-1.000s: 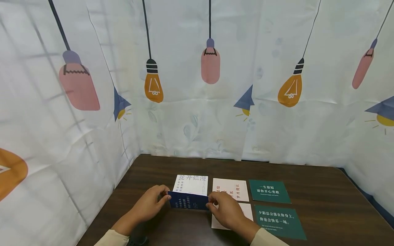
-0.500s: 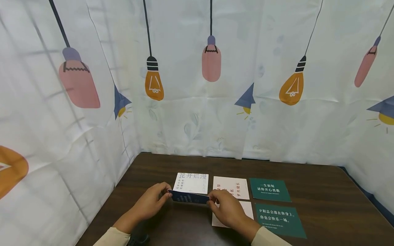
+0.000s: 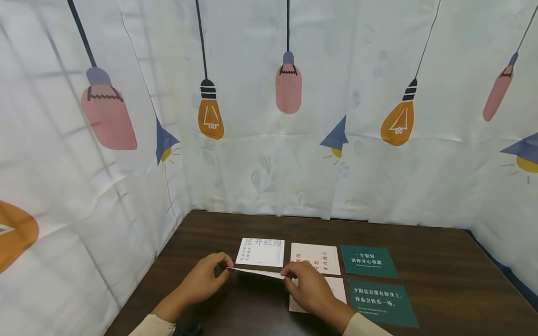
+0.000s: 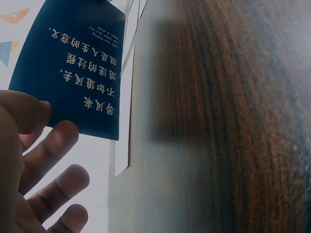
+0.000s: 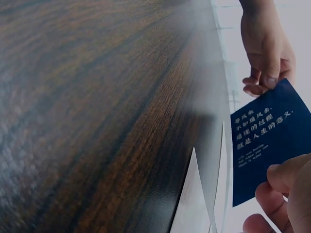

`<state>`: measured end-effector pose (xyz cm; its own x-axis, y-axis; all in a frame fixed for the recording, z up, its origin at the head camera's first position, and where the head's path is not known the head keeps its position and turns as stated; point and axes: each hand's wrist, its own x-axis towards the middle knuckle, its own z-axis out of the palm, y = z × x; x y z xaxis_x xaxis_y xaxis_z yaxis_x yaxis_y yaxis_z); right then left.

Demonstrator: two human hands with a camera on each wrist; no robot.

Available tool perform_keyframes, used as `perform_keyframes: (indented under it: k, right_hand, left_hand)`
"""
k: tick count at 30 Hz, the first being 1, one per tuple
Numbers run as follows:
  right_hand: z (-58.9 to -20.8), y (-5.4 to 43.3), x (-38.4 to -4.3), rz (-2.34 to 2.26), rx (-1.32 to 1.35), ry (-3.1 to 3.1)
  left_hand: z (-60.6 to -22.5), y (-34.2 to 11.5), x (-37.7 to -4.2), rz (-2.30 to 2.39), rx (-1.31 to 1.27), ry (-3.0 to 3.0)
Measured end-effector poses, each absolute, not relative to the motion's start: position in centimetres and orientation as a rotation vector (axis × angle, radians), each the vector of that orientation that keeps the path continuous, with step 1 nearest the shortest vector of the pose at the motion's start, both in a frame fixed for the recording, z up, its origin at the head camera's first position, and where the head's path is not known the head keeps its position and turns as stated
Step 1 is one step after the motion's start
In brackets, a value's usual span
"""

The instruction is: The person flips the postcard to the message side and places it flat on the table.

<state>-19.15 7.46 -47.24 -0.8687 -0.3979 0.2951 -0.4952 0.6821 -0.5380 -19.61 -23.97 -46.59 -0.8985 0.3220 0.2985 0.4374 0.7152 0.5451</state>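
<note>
Both hands hold one navy blue card (image 4: 73,63) with white printed characters above the table. My left hand (image 3: 206,277) pinches its left end between thumb and finger, the other fingers loosely bent. At the opposite end, my right hand (image 3: 308,287) pinches it the same way. From the head view the card appears almost edge-on, as a thin pale strip; the printed face shows in both wrist views. Just beyond it lies a white card (image 3: 260,253) with grey characters. A lower pale pink card (image 3: 337,288) is partly hidden by my right hand.
Behind the right hand lies another pale pink card (image 3: 315,256) with red characters. Two green cards, one farther back (image 3: 369,261) and one nearer (image 3: 381,303), lie to its right. The dark wooden table (image 3: 454,280) meets a lamp-patterned cloth (image 3: 252,163) at the back.
The navy card has tilted: its blue face, visible from the head earlier, has turned out of that view, and a thin pale strip shows now. Both hands stay nearly in place.
</note>
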Motion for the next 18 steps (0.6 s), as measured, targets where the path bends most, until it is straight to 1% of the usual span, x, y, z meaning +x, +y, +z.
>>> perform_keyframes:
  k: [18]
  right_hand:
    - [-47.89,7.62,-19.22,0.924,0.766,-2.707]
  left_hand:
    - [-46.77,-24.12,-19.54,-0.954,-0.628,-2.752]
